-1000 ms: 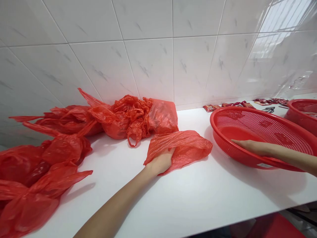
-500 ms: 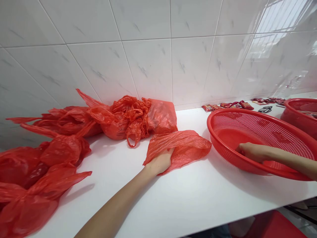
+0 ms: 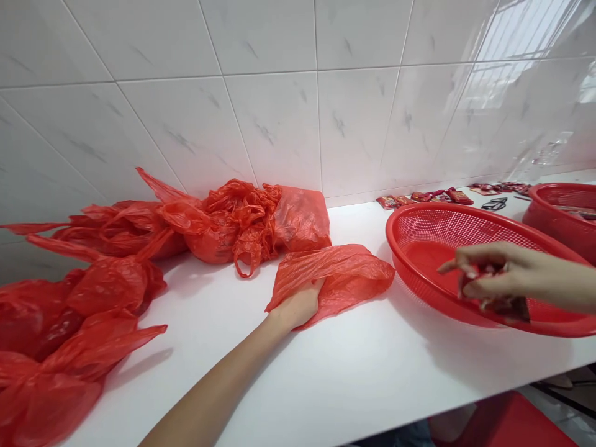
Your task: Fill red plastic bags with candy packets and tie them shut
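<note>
My right hand: fingers [image 3: 479, 251] bent and closed around at least one small, shiny dark red packet [image 3: 516, 309]; blur hides how many. The hand [image 3: 507, 273] is above the near side of the large round red plastic basket, its forefinger pointing left.
Packet: pinched under my fingers, its dark lower end hanging in front of the basket's near rim.
Basket: the wide perforated bowl [image 3: 419, 226] sits on a smooth white tabletop [image 3: 326, 372].
My left hand: left of the basket, the hand [image 3: 295, 307] reaches into the mouth of a thin, see-through red plastic bag [image 3: 351, 267]. The film covers my fingers, so I cannot tell whether they grip.
Thin bag: lying flattened and wrinkled, its right end just beside the basket.
Bag pile: farther left of the basket, crumpled red plastic bags [image 3: 223, 217] and knotted, bulging red plastic bags [image 3: 109, 282].
Small packets: a row of little shiny red wrappers [image 3: 459, 197] behind the basket.
Second basket: another red perforated plastic bowl [image 3: 549, 214], right of and behind the basket.
Wall: glossy white marbled tiles [image 3: 270, 37] behind the basket.
</note>
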{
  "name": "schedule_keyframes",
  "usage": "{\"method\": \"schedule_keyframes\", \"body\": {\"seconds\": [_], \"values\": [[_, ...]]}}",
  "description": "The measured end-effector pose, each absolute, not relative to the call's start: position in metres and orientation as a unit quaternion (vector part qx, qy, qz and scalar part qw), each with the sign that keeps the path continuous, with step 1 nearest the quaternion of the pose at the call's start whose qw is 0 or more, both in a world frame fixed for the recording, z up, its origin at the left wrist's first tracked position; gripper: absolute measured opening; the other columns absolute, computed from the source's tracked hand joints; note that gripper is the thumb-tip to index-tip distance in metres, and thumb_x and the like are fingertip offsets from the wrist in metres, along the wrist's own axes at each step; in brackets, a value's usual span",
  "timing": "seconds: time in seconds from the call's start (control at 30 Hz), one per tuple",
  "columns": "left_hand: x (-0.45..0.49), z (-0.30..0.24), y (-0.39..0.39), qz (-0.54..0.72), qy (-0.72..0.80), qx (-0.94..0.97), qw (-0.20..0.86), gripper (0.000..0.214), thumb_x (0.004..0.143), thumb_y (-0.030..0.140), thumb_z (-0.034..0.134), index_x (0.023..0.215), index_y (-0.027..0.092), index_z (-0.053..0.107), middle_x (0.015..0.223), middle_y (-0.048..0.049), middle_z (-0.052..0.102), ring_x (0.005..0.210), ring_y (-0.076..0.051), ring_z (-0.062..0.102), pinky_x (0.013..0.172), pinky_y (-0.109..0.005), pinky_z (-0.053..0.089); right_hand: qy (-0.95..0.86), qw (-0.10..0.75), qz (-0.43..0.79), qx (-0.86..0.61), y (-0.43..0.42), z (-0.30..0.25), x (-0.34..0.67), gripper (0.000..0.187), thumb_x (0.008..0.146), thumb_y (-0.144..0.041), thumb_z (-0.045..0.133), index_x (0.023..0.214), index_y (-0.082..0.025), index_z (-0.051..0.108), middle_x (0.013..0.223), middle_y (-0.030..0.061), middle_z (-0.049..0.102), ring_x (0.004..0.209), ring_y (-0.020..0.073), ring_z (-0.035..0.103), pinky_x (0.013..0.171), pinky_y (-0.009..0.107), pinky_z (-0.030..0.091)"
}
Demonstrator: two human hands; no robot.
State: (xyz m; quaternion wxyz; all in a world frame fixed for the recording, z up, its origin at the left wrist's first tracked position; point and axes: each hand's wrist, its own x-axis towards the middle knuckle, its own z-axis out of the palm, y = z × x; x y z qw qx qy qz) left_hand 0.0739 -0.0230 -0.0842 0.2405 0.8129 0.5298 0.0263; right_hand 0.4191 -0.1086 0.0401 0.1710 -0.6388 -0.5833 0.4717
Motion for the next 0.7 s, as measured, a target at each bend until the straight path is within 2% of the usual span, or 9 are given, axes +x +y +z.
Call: {"method": "schedule_keyframes", "body": {"seconds": [0.03,0.1,0.23,0.3,0.37,0.43,0.5,0.6,0.7], "values": [[0.074,-0.084,-0.023,0.024,0.530,0.813,0.242,0.053,0.097,0.033,0.033,0.148,0.025,0.045,0.123,-0.0100,0.071,0.111,-0.028,0.066,0.096,-0.037,0.046,-0.597,0.117,0.449,-0.655,-0.117,0.037,0.410,0.022,0.077,-0.030,0.054,0.069,-0.024,0.035,0.062,0.0001,0.059,0.047,0.0135,0.056,0.041,0.022,0.036],[0.075,-0.081,-0.023,0.023,0.521,0.818,0.243,0.051,0.098,0.032,0.031,0.146,0.025,0.048,0.123,-0.0100,0.071,0.110,-0.027,0.065,0.097,-0.037,0.046,-0.644,0.060,0.340,-0.683,-0.132,0.027,0.393,0.021,0.076,-0.023,0.054,0.069,-0.024,0.034,0.058,-0.0011,0.060,0.044,0.0137,0.055,0.040,0.022,0.032],[0.075,-0.080,-0.021,0.047,0.514,0.823,0.238,0.052,0.102,0.034,0.023,0.148,0.025,0.045,0.129,-0.0107,0.068,0.112,-0.025,0.064,0.099,-0.037,0.045,-0.740,-0.036,0.157,-0.653,-0.149,0.000,0.375,0.018,0.066,-0.007,0.054,0.066,-0.022,0.043,0.056,-0.0019,0.061,0.051,0.0141,0.058,0.045,0.023,0.024],[0.075,-0.082,-0.020,0.046,0.525,0.818,0.231,0.053,0.102,0.035,0.023,0.150,0.023,0.043,0.127,-0.0127,0.068,0.111,-0.026,0.064,0.099,-0.037,0.045,-0.745,-0.074,0.092,-0.657,-0.152,-0.010,0.374,0.017,0.067,-0.004,0.054,0.070,-0.021,0.051,0.061,0.0002,0.065,0.054,0.0165,0.061,0.046,0.025,0.019],[0.074,-0.083,-0.020,0.035,0.521,0.823,0.224,0.053,0.100,0.033,0.029,0.150,0.021,0.043,0.124,-0.0138,0.069,0.109,-0.026,0.065,0.098,-0.037,0.045,-0.731,-0.095,0.020,-0.675,-0.152,-0.014,0.374,0.024,0.069,-0.003,0.055,0.084,-0.021,0.060,0.069,0.0038,0.069,0.061,0.0206,0.066,0.047,0.027,0.014],[0.074,-0.082,-0.020,0.032,0.503,0.834,0.223,0.052,0.098,0.030,0.032,0.147,0.021,0.046,0.121,-0.0123,0.070,0.106,-0.026,0.066,0.096,-0.036,0.046,-0.708,-0.116,-0.018,-0.696,-0.149,-0.012,0.376,0.032,0.074,-0.002,0.055,0.101,-0.018,0.063,0.074,0.0071,0.072,0.066,0.0242,0.070,0.047,0.028,0.011],[0.074,-0.080,-0.022,0.051,0.498,0.834,0.231,0.047,0.099,0.030,0.030,0.140,0.023,0.053,0.117,-0.0098,0.071,0.104,-0.025,0.066,0.094,-0.035,0.047,-0.676,-0.137,-0.033,-0.723,-0.144,-0.006,0.377,0.033,0.080,-0.004,0.054,0.110,-0.015,0.061,0.076,0.0096,0.072,0.068,0.0260,0.071,0.047,0.030,0.010],[0.075,-0.078,-0.023,0.096,0.507,0.819,0.250,0.047,0.101,0.035,0.024,0.124,0.022,0.063,0.110,-0.0088,0.073,0.101,-0.025,0.066,0.091,-0.034,0.048,-0.625,-0.152,-0.047,-0.765,-0.134,0.008,0.379,0.025,0.086,-0.005,0.051,0.108,-0.013,0.059,0.072,0.0106,0.069,0.064,0.0265,0.069,0.047,0.029,0.013],[0.075,-0.080,-0.023,0.127,0.501,0.818,0.255,0.043,0.100,0.038,0.029,0.115,0.022,0.066,0.106,-0.0085,0.075,0.099,-0.026,0.067,0.092,-0.035,0.048,-0.594,-0.159,-0.064,-0.786,-0.124,0.018,0.381,0.019,0.087,-0.006,0.049,0.101,-0.015,0.059,0.065,0.0079,0.062,0.058,0.0254,0.064,0.046,0.027,0.019]]}}
